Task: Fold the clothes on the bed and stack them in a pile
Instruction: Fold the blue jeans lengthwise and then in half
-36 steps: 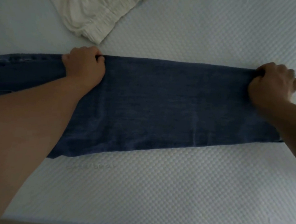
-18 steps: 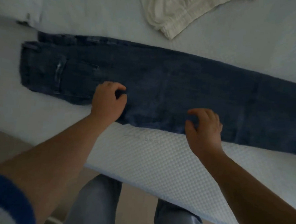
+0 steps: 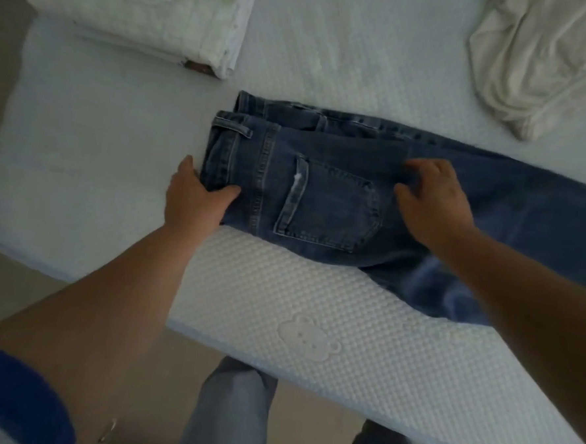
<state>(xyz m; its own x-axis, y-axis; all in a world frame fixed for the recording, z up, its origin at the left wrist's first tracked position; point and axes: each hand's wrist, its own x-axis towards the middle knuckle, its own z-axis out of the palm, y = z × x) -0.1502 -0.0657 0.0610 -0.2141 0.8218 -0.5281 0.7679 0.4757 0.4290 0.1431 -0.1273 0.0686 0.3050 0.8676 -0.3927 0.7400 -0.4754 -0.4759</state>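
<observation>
Jeans (image 3: 338,190) lie halved lengthwise mid-frame; our left hand (image 3: 197,198) pinches the waistband, our right hand (image 3: 433,199) presses them, fingers spread. Folded whites (image 3: 143,17) wait upper left, cream garment (image 3: 548,62) unfolded upper right.

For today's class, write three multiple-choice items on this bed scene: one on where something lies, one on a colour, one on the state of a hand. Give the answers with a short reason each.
1. Where does the folded white pile lie on the bed?
A. beyond the jeans, at the far left
B. on top of the jeans
C. at the near edge, beside the right hand

2. What colour are the jeans?
A. black
B. blue
C. cream

3. What is the left hand doing?
A. resting flat on the bare bed
B. lifting the cream garment
C. holding the waistband end of the jeans

Answers: 1 A, the pile sits at the far left corner, apart from the denim. 2 B, the denim is plainly blue, unlike the crumpled cream garment. 3 C, its thumb lies over the waistband edge, while the right hand rests near the back pocket.
</observation>
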